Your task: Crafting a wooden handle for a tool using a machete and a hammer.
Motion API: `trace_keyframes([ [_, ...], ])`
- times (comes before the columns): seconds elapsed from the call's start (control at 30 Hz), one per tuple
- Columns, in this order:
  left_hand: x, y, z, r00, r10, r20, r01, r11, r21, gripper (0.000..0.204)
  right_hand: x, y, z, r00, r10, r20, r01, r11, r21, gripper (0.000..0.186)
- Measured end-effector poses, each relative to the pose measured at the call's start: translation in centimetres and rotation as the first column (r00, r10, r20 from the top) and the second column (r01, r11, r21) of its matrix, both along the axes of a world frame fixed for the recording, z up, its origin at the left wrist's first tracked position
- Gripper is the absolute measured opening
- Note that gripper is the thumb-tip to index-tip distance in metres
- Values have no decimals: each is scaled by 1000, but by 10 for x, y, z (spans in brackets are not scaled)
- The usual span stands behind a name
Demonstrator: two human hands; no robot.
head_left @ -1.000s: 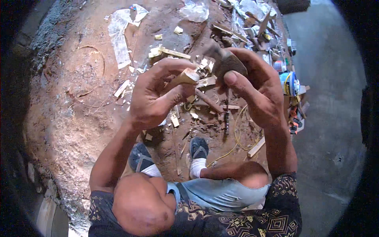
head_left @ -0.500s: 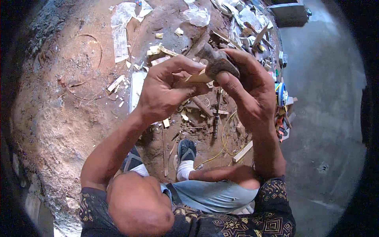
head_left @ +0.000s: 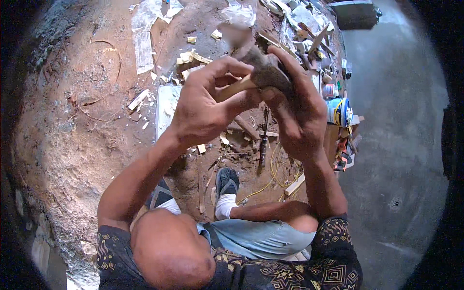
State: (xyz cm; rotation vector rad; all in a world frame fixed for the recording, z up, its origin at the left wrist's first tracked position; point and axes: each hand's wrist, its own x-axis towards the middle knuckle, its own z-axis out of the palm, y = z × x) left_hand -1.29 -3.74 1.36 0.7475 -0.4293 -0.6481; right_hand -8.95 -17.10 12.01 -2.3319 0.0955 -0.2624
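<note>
My left hand (head_left: 203,108) is closed around a pale wooden stick (head_left: 234,88), with its fingertips curled over the far side. The stick's right end meets a dark, rough metal tool head (head_left: 268,78), apparently a hammer head, which my right hand (head_left: 302,116) grips from the right with thumb and fingers. The head's upper end is blurred by motion, and whether the stick sits inside its hole I cannot tell. Both hands are raised over the dirt ground, above my feet.
Wood chips (head_left: 191,58), plastic scraps (head_left: 145,43) and a dark rod (head_left: 263,150) lie on the dirt (head_left: 82,145). A yellow cord (head_left: 275,179) runs beside my right foot (head_left: 226,186). A blue-white bucket (head_left: 338,111) and other debris border a grey concrete floor (head_left: 396,145) at the right.
The metal head has come leftward onto the end of the stick, which was apart from it a second ago. Both hands have risen slightly and moved closer together.
</note>
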Motion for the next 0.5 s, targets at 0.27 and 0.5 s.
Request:
trace_keyframes([
  [0.27,14,11,3,982,130,140,-131,991,1,24,6,2,15,978,208,-35,-211,967,-142,58],
  [0.5,23,26,-1,967,156,200,-151,988,-42,18,-14,-76,-81,959,-46,-280,77,992,101,37],
])
